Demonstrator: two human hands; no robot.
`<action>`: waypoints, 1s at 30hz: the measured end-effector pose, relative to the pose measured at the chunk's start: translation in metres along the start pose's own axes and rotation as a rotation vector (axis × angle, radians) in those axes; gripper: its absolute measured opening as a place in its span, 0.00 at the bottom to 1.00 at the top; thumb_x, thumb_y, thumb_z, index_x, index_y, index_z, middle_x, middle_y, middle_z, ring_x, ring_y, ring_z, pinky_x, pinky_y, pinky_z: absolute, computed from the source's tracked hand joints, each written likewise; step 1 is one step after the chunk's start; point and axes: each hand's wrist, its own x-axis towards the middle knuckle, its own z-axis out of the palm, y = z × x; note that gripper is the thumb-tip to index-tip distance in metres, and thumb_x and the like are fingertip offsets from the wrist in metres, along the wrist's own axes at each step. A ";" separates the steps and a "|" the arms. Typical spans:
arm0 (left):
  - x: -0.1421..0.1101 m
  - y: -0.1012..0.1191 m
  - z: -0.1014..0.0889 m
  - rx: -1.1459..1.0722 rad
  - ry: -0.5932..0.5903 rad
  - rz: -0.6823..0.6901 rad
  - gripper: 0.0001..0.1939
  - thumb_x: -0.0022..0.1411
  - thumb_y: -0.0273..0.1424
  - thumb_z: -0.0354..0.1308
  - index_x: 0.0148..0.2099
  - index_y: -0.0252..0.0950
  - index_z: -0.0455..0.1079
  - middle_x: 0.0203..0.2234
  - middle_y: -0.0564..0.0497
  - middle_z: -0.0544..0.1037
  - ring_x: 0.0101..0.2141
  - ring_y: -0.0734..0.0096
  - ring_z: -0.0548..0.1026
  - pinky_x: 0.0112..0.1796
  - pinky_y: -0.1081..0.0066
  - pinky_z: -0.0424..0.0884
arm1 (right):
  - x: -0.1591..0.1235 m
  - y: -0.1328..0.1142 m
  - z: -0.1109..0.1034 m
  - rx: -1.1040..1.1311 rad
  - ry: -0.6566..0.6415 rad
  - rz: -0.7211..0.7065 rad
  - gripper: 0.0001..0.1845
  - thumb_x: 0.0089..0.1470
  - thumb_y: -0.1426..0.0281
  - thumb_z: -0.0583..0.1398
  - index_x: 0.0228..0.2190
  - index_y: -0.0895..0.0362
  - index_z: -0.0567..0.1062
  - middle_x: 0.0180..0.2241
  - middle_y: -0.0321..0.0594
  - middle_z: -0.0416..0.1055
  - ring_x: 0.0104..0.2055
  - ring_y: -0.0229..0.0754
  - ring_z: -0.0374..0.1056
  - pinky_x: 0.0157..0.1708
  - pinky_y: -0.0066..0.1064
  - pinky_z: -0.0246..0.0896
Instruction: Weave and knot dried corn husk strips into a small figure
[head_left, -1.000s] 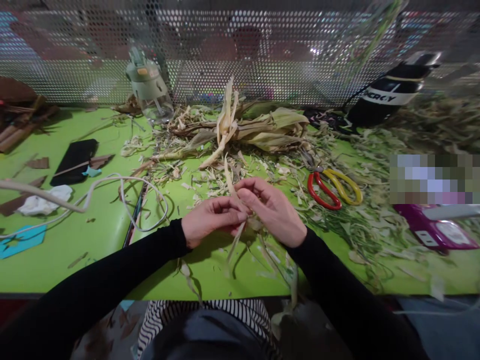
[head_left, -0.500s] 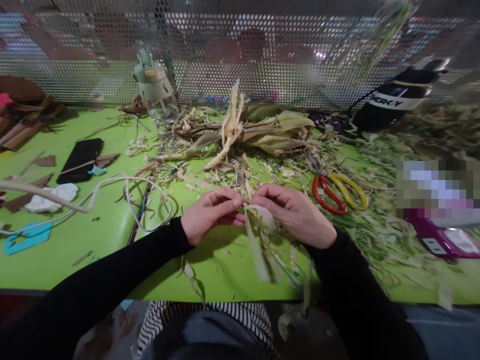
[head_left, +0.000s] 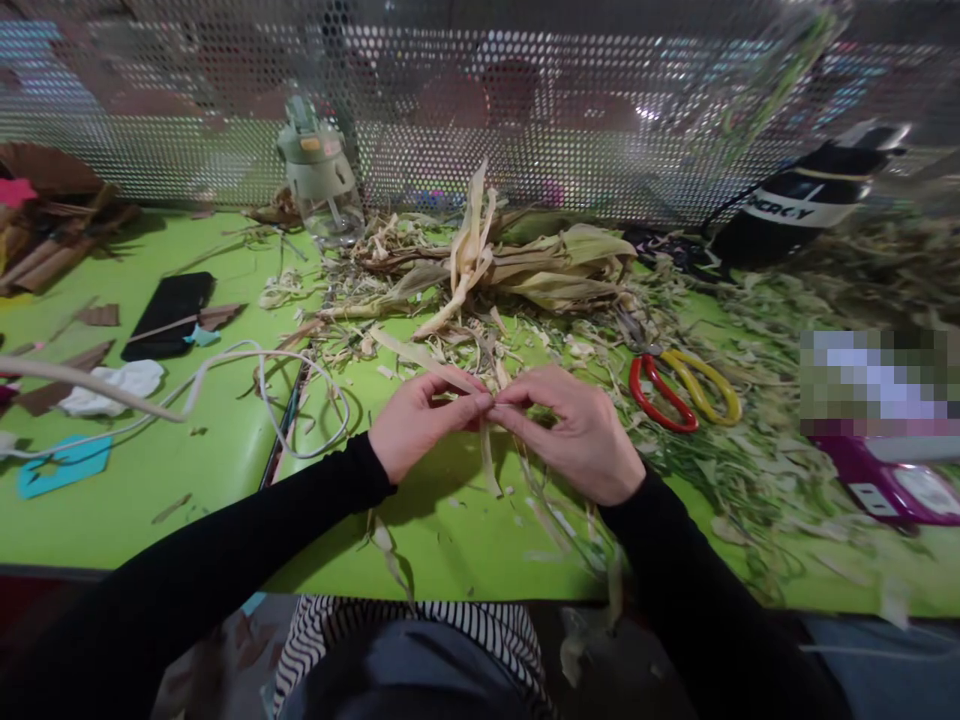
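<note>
Between my hands is a strip of pale corn husk (head_left: 420, 357), held above the green tabletop. My left hand (head_left: 425, 415) pinches it between thumb and fingers, with one long end sticking out up and to the left. Close against it, my right hand (head_left: 574, 425) is closed in a pinch at the same spot; its fingertips meet my left thumb. A narrow end of husk (head_left: 490, 462) hangs below the fingers. Just beyond lies a heap of dried corn husks (head_left: 555, 265), with one pale peeled husk (head_left: 471, 250) upright in front.
Scissors with red and yellow handles (head_left: 679, 390) lie right of my hands among green scraps (head_left: 720, 480). A black bottle (head_left: 795, 210) and a clear-based bottle (head_left: 322, 180) stand at the back by a perforated metal screen (head_left: 465, 130). Leftward are a phone (head_left: 169, 315) and white cable (head_left: 217, 365).
The wider husk pieces hanging under my right hand have swung away or gone from view; a narrow end hangs now. My right hand has shifted slightly left, its fingertips against my left thumb.
</note>
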 end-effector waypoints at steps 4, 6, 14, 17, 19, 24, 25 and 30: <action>0.000 0.003 0.001 -0.059 -0.005 -0.059 0.05 0.52 0.27 0.61 0.30 0.30 0.68 0.22 0.55 0.73 0.24 0.82 0.72 0.34 0.75 0.71 | -0.001 -0.001 0.004 0.034 0.030 -0.017 0.06 0.54 0.70 0.60 0.25 0.56 0.74 0.24 0.36 0.72 0.28 0.38 0.65 0.32 0.32 0.60; -0.001 0.003 0.002 -0.099 0.016 -0.092 0.04 0.52 0.25 0.60 0.29 0.31 0.67 0.21 0.55 0.73 0.24 0.82 0.72 0.35 0.73 0.72 | -0.001 -0.002 0.005 0.038 0.038 -0.005 0.07 0.53 0.70 0.60 0.25 0.56 0.73 0.24 0.37 0.72 0.28 0.39 0.65 0.32 0.33 0.60; -0.001 0.005 -0.001 -0.060 0.002 -0.071 0.06 0.53 0.27 0.61 0.32 0.31 0.67 0.24 0.54 0.74 0.26 0.79 0.73 0.40 0.68 0.72 | -0.002 -0.002 0.005 0.049 0.078 0.065 0.04 0.54 0.69 0.60 0.31 0.55 0.75 0.29 0.38 0.74 0.30 0.40 0.68 0.31 0.32 0.62; 0.000 0.006 -0.002 0.027 -0.046 -0.014 0.12 0.50 0.27 0.64 0.37 0.32 0.68 0.30 0.51 0.75 0.30 0.76 0.74 0.40 0.68 0.71 | -0.002 -0.003 0.004 0.043 0.085 0.049 0.04 0.55 0.70 0.59 0.30 0.56 0.74 0.28 0.38 0.74 0.30 0.39 0.68 0.32 0.32 0.62; 0.000 0.006 -0.003 0.075 -0.096 0.020 0.16 0.47 0.25 0.65 0.40 0.32 0.67 0.35 0.49 0.75 0.32 0.75 0.74 0.40 0.69 0.70 | -0.002 -0.004 0.004 0.041 0.104 0.067 0.04 0.54 0.70 0.59 0.29 0.56 0.74 0.28 0.38 0.74 0.30 0.40 0.68 0.32 0.31 0.62; 0.000 0.004 -0.003 0.123 -0.130 0.098 0.15 0.48 0.26 0.65 0.39 0.33 0.67 0.33 0.50 0.75 0.30 0.77 0.73 0.36 0.72 0.69 | -0.003 -0.007 0.002 0.038 0.149 0.169 0.06 0.54 0.68 0.59 0.27 0.56 0.72 0.25 0.37 0.71 0.26 0.38 0.65 0.27 0.30 0.59; 0.000 0.003 -0.004 0.159 -0.112 0.114 0.15 0.47 0.27 0.66 0.39 0.33 0.67 0.32 0.51 0.75 0.29 0.77 0.73 0.34 0.73 0.69 | -0.003 -0.008 0.002 0.046 0.137 0.174 0.06 0.54 0.68 0.59 0.27 0.56 0.71 0.25 0.37 0.71 0.25 0.38 0.65 0.27 0.30 0.59; -0.001 0.003 -0.004 0.195 -0.073 0.127 0.14 0.49 0.32 0.66 0.36 0.33 0.67 0.27 0.52 0.75 0.27 0.76 0.73 0.33 0.72 0.70 | -0.003 -0.010 0.000 0.106 0.084 0.170 0.06 0.54 0.68 0.58 0.27 0.56 0.71 0.25 0.36 0.70 0.26 0.37 0.65 0.28 0.29 0.59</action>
